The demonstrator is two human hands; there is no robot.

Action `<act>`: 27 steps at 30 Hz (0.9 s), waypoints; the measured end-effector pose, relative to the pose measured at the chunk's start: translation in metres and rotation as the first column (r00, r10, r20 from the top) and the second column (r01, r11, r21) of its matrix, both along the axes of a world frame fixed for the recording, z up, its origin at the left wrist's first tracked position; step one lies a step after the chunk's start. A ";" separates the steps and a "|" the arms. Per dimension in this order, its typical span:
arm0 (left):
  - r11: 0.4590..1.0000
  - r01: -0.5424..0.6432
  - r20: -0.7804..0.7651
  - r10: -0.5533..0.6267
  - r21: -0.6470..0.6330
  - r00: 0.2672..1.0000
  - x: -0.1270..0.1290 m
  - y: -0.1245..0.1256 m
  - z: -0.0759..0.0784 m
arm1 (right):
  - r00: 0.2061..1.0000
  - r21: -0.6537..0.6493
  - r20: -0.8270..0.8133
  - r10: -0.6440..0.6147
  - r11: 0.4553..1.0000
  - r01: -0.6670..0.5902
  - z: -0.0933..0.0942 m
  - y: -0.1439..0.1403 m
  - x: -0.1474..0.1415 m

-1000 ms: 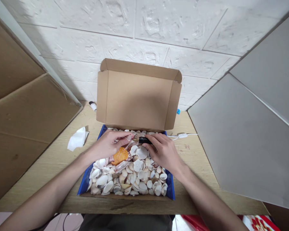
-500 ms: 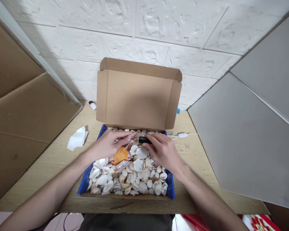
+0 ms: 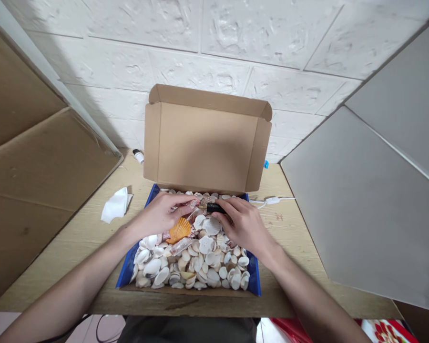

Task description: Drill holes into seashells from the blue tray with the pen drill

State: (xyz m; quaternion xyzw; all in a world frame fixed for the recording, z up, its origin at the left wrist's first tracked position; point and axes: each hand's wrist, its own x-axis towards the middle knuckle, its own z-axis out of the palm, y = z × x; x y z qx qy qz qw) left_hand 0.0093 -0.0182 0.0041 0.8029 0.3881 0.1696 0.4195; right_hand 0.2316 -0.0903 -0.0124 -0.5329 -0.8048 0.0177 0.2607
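My left hand point(image 3: 169, 212) is closed in a pinch on a small pinkish shell point(image 3: 193, 204), mostly covered by the fingers. My right hand point(image 3: 241, 219) grips a black-handled tool point(image 3: 214, 207) whose thin brass-coloured tip points left and meets or nearly meets the shell; I cannot tell if they touch. Both hands hover over a blue-sided cardboard box point(image 3: 254, 276) full of pale seashells point(image 3: 196, 263). An orange scallop shell point(image 3: 179, 230) lies just below my left fingers, and a pinkish see-through piece point(image 3: 180, 247) is beside it. A flat white shell point(image 3: 211, 226) sits under the tool.
The box's cardboard lid point(image 3: 207, 143) stands upright against the white brick wall point(image 3: 221, 28). Left on the table are a crumpled white tissue point(image 3: 116, 206) and a small black-capped bottle point(image 3: 137, 156). A white cable with an inline switch point(image 3: 271, 200) lies right. Tall panels point(image 3: 372, 205) flank both sides.
Almost nothing differs. The whole view has shifted very slightly, while both hands keep the same hold on the shell and the tool.
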 end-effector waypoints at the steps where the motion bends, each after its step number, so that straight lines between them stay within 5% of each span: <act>1: 1.000 0.001 0.000 -0.001 0.005 1.000 0.000 0.000 0.000 | 1.000 -0.002 0.000 0.000 1.000 0.000 0.000 0.000 0.000; 27: 1.000 -0.001 0.006 0.000 0.027 1.000 0.000 0.000 -0.001 | 1.000 0.009 -0.001 -0.003 1.000 0.003 0.000 0.000 0.000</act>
